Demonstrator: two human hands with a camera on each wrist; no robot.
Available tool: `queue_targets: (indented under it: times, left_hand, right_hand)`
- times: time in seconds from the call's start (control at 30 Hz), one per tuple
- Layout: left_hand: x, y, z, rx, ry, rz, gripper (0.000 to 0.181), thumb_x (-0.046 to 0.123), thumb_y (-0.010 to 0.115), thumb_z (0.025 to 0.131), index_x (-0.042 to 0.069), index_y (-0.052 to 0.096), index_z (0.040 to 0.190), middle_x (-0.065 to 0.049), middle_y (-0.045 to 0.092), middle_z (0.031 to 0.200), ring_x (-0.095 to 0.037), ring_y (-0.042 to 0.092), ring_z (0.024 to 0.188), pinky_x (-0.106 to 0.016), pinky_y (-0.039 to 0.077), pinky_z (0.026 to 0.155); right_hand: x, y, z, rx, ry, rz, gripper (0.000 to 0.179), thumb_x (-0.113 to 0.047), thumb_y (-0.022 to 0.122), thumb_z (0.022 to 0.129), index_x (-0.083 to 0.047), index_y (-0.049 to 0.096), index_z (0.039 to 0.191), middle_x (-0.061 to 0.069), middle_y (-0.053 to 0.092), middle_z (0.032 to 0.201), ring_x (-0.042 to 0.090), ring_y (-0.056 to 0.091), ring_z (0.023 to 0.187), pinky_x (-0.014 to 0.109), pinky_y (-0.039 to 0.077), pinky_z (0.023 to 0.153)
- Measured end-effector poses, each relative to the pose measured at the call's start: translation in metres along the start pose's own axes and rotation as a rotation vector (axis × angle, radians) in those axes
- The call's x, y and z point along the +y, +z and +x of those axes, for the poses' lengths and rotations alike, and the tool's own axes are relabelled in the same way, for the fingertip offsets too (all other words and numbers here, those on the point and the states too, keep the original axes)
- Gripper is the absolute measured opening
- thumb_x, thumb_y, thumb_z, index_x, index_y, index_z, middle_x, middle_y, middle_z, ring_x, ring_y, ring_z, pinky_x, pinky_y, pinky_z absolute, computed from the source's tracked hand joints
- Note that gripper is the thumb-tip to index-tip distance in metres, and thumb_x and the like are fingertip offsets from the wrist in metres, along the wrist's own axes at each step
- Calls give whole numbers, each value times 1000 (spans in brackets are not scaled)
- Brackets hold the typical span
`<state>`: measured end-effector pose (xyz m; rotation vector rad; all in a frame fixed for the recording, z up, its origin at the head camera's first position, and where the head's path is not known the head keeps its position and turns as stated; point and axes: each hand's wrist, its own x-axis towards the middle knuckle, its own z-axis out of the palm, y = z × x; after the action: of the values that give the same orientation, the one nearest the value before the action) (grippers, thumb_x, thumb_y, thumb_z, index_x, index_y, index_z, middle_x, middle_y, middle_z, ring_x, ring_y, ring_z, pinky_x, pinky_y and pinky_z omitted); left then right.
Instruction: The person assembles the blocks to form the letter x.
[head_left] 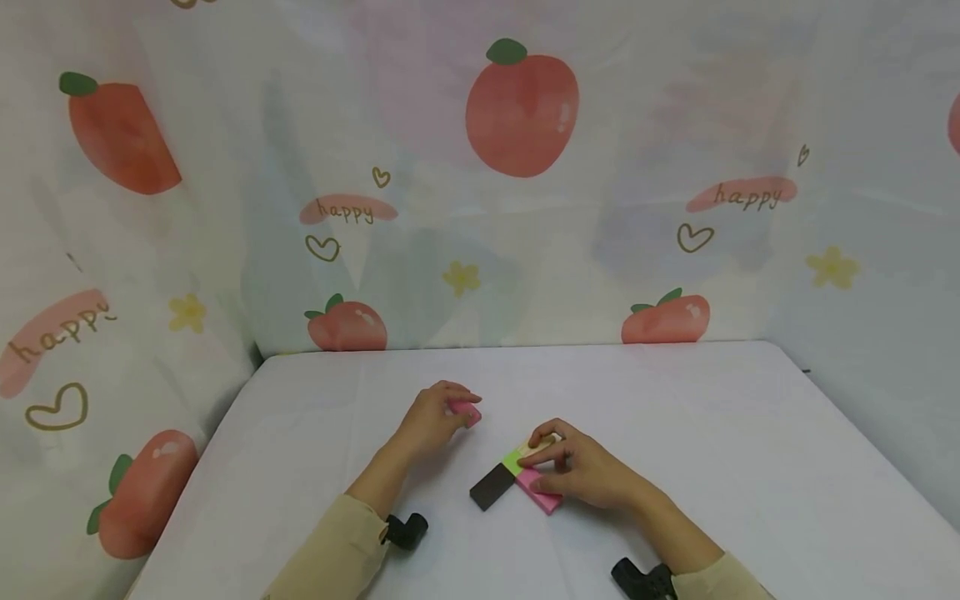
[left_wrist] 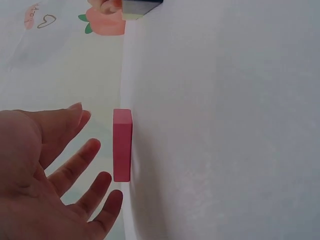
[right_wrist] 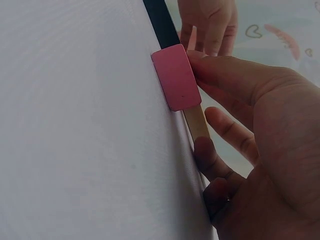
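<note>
On the white table, a pink block [head_left: 464, 412] lies under my left hand [head_left: 437, 421]. In the left wrist view that hand's fingers [left_wrist: 102, 187] are spread, with a gap between them and the block [left_wrist: 122, 145]. My right hand [head_left: 588, 468] is at a group of flat blocks: black [head_left: 492, 487], lime green [head_left: 512, 461], pale wood [head_left: 530, 448] and a second pink block [head_left: 546, 501]. Its thumb is on the second pink block [right_wrist: 176, 77], its index finger reaches the green one, and another finger touches the wooden block [right_wrist: 196, 121]. The fingers partly cover the wooden block.
A white cloth covers the table [head_left: 675, 400]. Behind and to the left hangs a fabric backdrop [head_left: 420, 125] printed with peaches, hearts and "happy". Black wrist cameras [head_left: 407, 532] sit at both beige sleeves [head_left: 330, 554].
</note>
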<state>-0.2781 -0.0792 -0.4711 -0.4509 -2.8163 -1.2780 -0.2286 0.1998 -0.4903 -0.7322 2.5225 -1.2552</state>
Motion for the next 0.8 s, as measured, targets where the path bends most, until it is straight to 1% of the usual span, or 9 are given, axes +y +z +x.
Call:
queue_targets:
  times: [0.23,0.33,0.47,0.63,0.8]
  left_hand:
    - [-8,1,9,14,10,21,25,13,74,95,9,79,119,-13,66,135,-38,56,135,-55,40,116]
    - [-11,2,11,24,20,39,24,13,73,95,9,79,117,-13,67,133,-38,57,132,-56,41,115]
    - [-15,2,12,29,27,40,22,13,75,93,9,81,114,-12,69,131,-37,59,131,-54,42,114]
    - [-21,4,14,29,15,31,21,15,77,93,11,81,113,-11,69,131,-35,58,132,-53,42,115]
    - [-24,4,13,29,-26,8,20,17,77,94,12,81,113,-8,69,133,-34,57,135,-54,41,116]
  right_hand:
    - [0,1,0,-3,-4,-3,27,-32,84,87,-29,81,114,0,55,132,17,55,109,25,45,89]
    - [0,1,0,-1,-5,-1,27,-33,84,87,-29,81,113,0,55,132,18,55,110,24,46,89]
    - [-1,1,0,1,0,-4,27,-33,84,87,-30,81,113,-1,55,132,19,54,114,24,46,90]
    - [-2,1,0,3,-6,8,27,-32,85,87,-29,81,113,-1,55,132,21,53,118,24,47,91]
    - [-2,1,0,-1,-9,27,27,-31,85,87,-28,81,114,-1,55,132,23,53,120,24,47,92]
